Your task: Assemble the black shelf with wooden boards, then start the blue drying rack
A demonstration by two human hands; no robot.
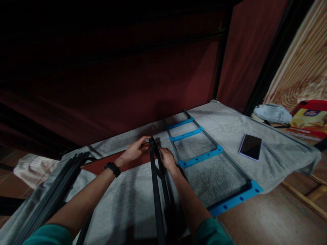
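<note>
A narrow black frame point(154, 180) with two long bars and a short crosspiece runs from the near edge toward the middle. My left hand point(134, 149), with a black watch on its wrist, pinches the far end of this frame, index finger over the top. On the other side, my right hand point(168, 159) has its fingers curled against the right bar; their tips are partly hidden. Beneath my left hand lies a reddish-brown board point(102, 166). To the right, a ladder-like rack point(201, 156) with grey rails and blue crosspieces rests flat.
A grey cloth point(227, 129) covers the work surface. Dark bars point(55, 183) lie bundled at the left. A phone point(250, 147) in a lilac case is at the right. Dark red panels point(143, 92) rise behind. A red and yellow package point(310, 117) sits far right.
</note>
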